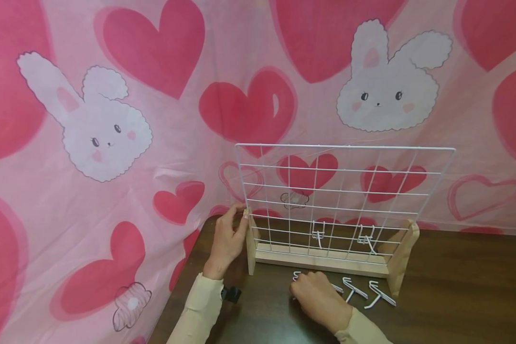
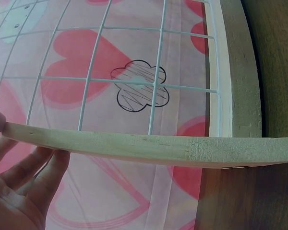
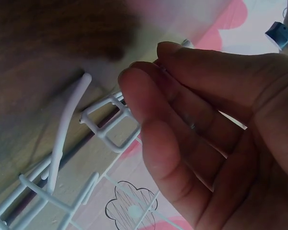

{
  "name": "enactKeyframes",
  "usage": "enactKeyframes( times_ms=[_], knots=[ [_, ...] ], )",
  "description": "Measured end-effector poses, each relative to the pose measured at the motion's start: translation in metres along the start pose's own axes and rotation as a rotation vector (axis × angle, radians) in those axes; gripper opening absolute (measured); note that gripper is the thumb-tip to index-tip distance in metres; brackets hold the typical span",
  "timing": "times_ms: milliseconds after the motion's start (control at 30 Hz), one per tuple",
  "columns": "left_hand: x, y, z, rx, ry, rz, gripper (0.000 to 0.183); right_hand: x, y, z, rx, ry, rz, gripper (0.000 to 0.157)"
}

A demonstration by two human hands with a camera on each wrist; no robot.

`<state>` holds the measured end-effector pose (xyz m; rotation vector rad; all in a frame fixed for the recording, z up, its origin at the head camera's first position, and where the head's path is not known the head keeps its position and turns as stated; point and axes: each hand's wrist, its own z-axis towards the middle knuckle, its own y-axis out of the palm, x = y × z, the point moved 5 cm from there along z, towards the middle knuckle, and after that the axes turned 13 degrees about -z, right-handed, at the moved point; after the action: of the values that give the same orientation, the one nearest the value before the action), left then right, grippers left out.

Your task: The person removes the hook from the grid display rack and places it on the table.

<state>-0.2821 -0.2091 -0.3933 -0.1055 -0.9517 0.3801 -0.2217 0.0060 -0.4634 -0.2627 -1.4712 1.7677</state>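
Note:
A white wire grid rack (image 1: 339, 193) stands on the table in a wooden base (image 1: 322, 260). My left hand (image 1: 229, 236) holds the upper end of its left wooden side panel (image 2: 134, 146), thumb on one side and fingers on the other. My right hand (image 1: 322, 301) is low in front of the rack, thumb and fingertips pinched together at a white wire hook (image 3: 113, 122). Its square frame shows beside the fingers; the rest is mostly hidden behind them. Another hook (image 3: 67, 129) lies close by. Two hooks, a left one (image 1: 318, 234) and a right one (image 1: 367, 236), hang on the grid.
Two more loose hooks, one nearer (image 1: 353, 288) and one farther right (image 1: 380, 294), lie on the dark wooden table (image 1: 464, 286) before the base. A pink cloth (image 1: 172, 134) with hearts and rabbits hangs behind and to the left.

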Motion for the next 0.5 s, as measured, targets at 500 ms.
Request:
enactKeyframes(
  times_ms=[500],
  knots=[
    [-0.0023,-0.0001,0.0008,-0.008,0.012,-0.007,0.024,-0.0043,0.0055,-0.0032,0.028,-0.005,-0.013,0.025]
  ],
)
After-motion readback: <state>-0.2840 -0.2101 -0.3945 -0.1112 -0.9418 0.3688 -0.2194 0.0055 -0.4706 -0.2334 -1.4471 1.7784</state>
